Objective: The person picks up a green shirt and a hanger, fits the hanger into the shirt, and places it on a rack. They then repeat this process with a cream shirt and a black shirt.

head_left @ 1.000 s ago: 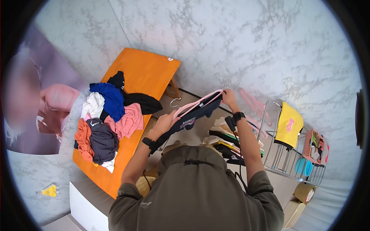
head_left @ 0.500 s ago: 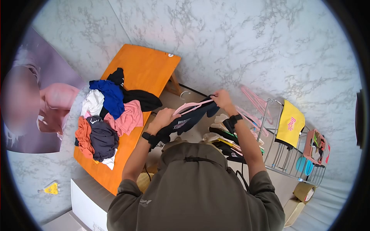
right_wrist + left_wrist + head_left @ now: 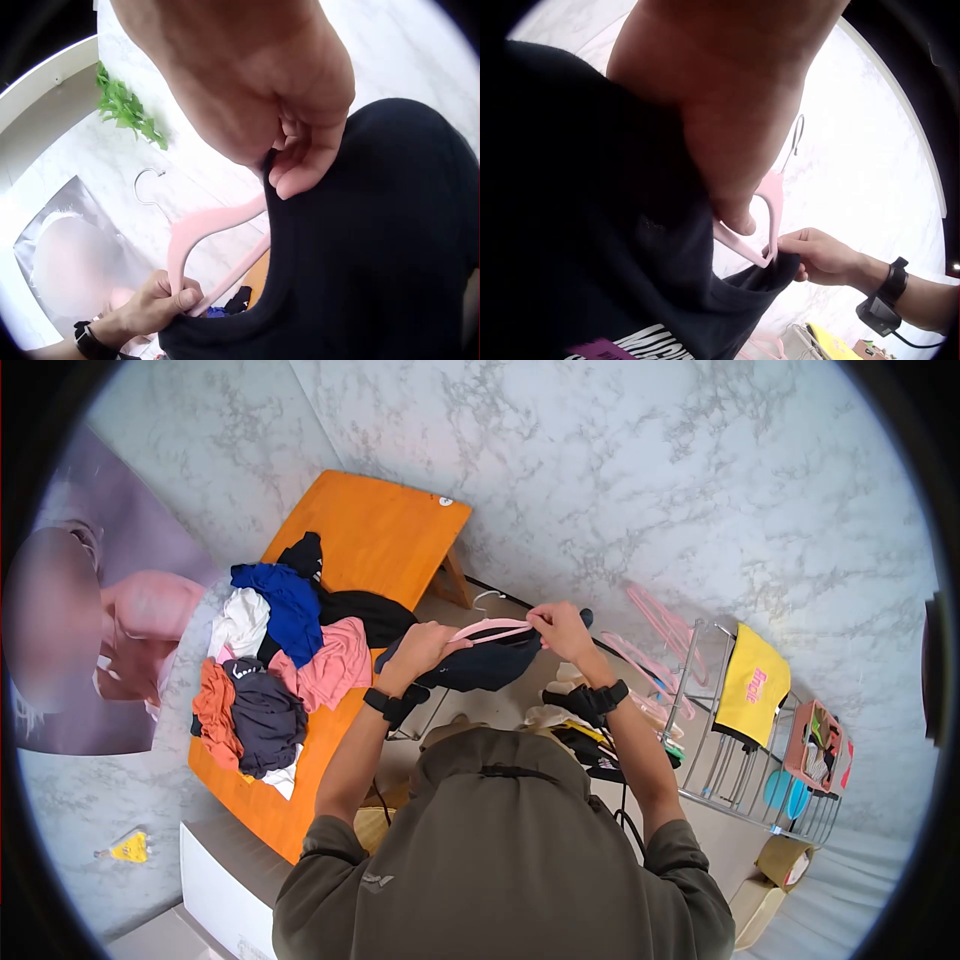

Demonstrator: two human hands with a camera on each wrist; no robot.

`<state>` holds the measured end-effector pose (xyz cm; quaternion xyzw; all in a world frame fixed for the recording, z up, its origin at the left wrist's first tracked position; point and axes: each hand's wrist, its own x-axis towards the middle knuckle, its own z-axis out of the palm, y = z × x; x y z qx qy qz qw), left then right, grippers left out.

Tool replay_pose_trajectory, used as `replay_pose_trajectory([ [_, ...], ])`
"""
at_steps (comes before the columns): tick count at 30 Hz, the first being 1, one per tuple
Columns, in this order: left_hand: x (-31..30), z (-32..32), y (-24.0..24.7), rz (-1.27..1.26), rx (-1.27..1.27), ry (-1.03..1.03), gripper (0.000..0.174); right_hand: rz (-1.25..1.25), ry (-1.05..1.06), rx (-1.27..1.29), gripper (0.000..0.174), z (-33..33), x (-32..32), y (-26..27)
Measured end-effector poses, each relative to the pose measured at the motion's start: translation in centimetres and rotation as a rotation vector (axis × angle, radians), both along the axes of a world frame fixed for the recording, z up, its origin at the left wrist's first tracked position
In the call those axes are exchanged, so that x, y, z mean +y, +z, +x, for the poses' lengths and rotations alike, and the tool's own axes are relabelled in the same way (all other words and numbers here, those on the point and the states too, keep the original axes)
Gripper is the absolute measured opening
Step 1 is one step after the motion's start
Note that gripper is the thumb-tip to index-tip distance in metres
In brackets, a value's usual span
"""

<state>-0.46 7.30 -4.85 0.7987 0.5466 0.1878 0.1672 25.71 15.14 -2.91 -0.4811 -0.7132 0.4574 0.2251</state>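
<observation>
A dark navy T-shirt [image 3: 480,666] with white lettering [image 3: 656,343] hangs from both hands in front of the body. Its neckline surrounds a pink hanger [image 3: 196,229] whose metal hook [image 3: 148,186] points up, away from the shirt. My left hand [image 3: 424,650] grips the hanger and the neckline beside it, thumb lying along the pink bar in the left wrist view. On the other side my right hand [image 3: 562,630] pinches the collar edge between thumb and fingers. Both hanger ends are hidden inside the shirt.
An orange table [image 3: 375,530] at left bears a heap of clothes, including a blue garment [image 3: 283,608] and a pink one [image 3: 330,665]. At right stands a metal rack [image 3: 705,785] with a yellow garment [image 3: 752,685]. Pink hangers [image 3: 665,625] hang near it.
My right hand has moved left and slightly down, closer to the left hand. The hanger's right end, bare earlier, is now under the shirt, and the hook has shifted right.
</observation>
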Motion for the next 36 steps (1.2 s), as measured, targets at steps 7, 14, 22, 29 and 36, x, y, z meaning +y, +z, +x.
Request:
replay_pose_trajectory([
  [7, 0.2, -0.3, 1.0, 0.041, 0.012, -0.016, 0.036, -0.052, 0.096, 0.068, 0.021, -0.6, -0.6, 0.9],
  [14, 0.1, -1.3, 2.0, 0.008, -0.059, -0.035, 0.039, 0.864, 0.085, 0.014, 0.023, 0.9, -0.6, 2.6],
  [22, 0.1, -4.0, 2.3, -0.323, -0.343, -0.073, 0.034, 0.447, 0.211, -0.1, 0.019, 3.5, 0.2, 2.2],
  [29, 0.3, -5.2, 0.0, -0.808, -0.406, -0.339, 0.023, 0.419, 0.304, -0.133, 0.018, 4.4, 0.6, 5.5],
  [36, -0.3, -6.3, 0.4, -0.767, -0.13, -0.115, 0.03, 0.491, 0.33, -0.274, 0.019, 6.0, 1.4, 4.8],
])
